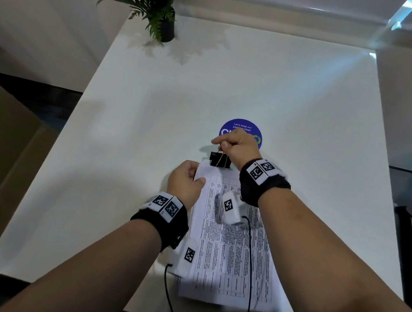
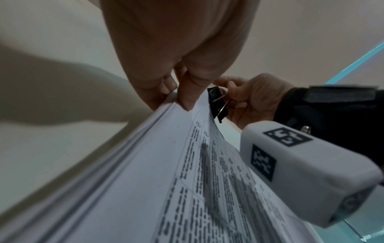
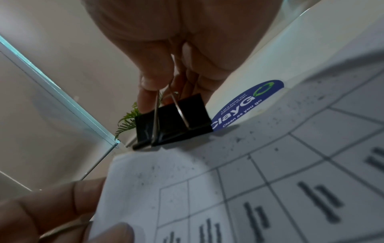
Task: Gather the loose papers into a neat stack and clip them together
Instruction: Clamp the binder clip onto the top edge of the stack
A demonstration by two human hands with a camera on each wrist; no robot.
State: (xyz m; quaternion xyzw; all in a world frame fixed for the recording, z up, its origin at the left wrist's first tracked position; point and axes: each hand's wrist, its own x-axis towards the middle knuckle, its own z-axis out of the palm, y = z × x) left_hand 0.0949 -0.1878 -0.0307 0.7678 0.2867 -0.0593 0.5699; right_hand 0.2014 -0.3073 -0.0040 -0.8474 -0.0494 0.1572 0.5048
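A stack of printed papers with tables of text lies on the white table, squared into one pile. My left hand grips its far left corner, thumb on top, lifting that edge a little. My right hand pinches the wire handles of a black binder clip at the stack's far edge. In the right wrist view the clip sits at the top edge of the paper; whether its mouth is over the sheets I cannot tell.
A round blue sticker is on the table just beyond my right hand. A small potted fern stands at the far left corner. A brown cardboard box sits left of the table. Cables from the wrist cameras trail over the papers.
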